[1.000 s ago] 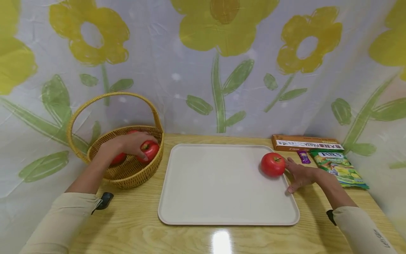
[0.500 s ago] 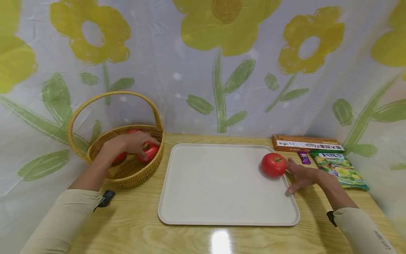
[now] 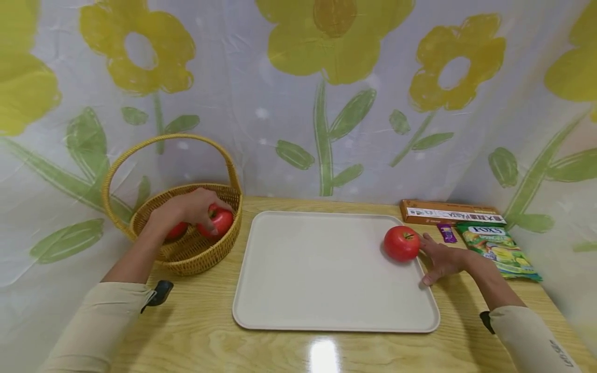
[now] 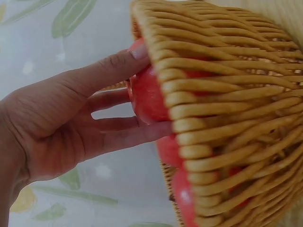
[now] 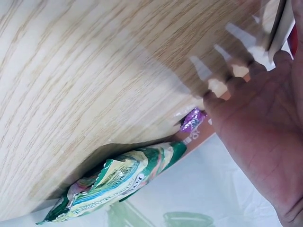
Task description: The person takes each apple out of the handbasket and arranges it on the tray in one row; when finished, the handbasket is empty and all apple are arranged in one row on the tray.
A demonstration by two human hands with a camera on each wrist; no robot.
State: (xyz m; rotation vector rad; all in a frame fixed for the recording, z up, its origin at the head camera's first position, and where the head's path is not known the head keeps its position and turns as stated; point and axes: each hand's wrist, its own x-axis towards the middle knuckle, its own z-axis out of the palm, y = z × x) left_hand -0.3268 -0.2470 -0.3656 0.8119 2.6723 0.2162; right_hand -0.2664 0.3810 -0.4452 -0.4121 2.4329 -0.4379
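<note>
In the head view my left hand (image 3: 188,208) reaches into a wicker basket (image 3: 198,263) and grips a red apple (image 3: 222,219) at its right side. Another apple (image 3: 176,231) lies further left inside it, partly under my wrist. The left wrist view has the thumb on one side of the gripped apple (image 4: 149,97) and fingers on the other, just at the rim. My right hand (image 3: 442,260) is spread at the right edge of the white tray (image 3: 322,274), fingertips right beside a third apple (image 3: 401,243) on that tray.
Behind my right hand lie a pasta box (image 3: 451,212), a small purple wrapped sweet (image 3: 446,233) and a green Fox's bag (image 3: 500,249). The basket's tall handle (image 3: 174,137) arches above my left hand. A flowered cloth (image 3: 252,103) hangs along the table's back.
My left hand has lifted slightly, now covering the red patch seen behind it earlier. The gripped apple has barely shifted. The right hand stays put.
</note>
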